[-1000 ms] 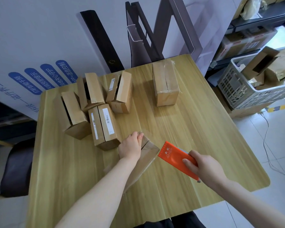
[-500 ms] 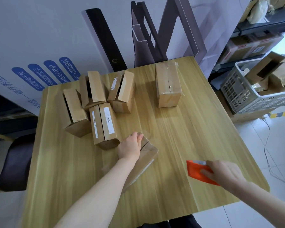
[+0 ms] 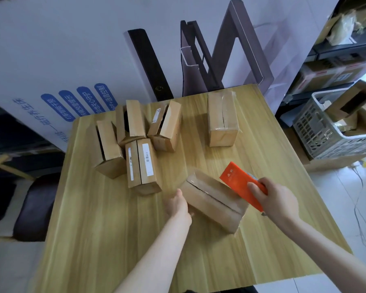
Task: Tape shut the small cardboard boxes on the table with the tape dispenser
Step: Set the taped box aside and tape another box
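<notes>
The left hand grips the left end of a small cardboard box that lies skewed on the near middle of the tabletop, top seam showing. Just to its right, the right hand is curled round the orange tape dispenser, held over the box's right edge. Farther off, four more boxes cluster at the left. A taped box stands apart at the far right.
</notes>
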Demonstrator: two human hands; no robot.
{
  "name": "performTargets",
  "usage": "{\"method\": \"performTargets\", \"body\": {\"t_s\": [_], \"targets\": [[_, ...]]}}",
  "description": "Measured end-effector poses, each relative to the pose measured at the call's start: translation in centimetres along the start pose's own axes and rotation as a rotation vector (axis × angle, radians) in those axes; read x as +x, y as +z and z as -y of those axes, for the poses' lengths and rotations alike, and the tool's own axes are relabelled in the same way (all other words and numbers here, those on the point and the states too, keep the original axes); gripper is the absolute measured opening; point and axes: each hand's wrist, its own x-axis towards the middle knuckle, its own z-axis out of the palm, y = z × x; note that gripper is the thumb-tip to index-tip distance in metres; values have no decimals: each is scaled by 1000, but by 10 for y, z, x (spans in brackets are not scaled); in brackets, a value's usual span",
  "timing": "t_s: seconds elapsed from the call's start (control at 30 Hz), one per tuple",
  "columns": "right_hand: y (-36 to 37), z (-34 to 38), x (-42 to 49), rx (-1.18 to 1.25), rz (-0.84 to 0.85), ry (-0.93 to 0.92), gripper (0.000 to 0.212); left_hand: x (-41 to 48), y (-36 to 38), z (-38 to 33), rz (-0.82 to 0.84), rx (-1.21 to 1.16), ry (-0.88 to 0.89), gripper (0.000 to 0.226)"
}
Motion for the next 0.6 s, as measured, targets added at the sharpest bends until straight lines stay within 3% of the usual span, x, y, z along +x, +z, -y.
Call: {"method": "performTargets", "body": {"t_s": [0.03,0.1,0.17,0.23,0.3,0.43,0.6], "targets": [[-2,1,0,9,-21,-4,28,-3,0,5,-67,56,120,39],[-5,3,-1,28,-52,-9,27,-7,-4,12,-172,243,562,41],[-7,3,-3,47,-78,-16,26,-10,-9,11,-154,407,1039,36],[-6,4,-6,66,-98,-24,26,-1,-7,3,-69,597,1294,36],[-4,5,-8,89,-102,-24,25,6,1,-10,64,801,1385,40],[3,5,-14,135,-90,-12,22,18,12,-23,259,1178,1291,50],[11,-1,-16,148,-104,21,24,20,8,-23,352,1074,1204,51]]}}
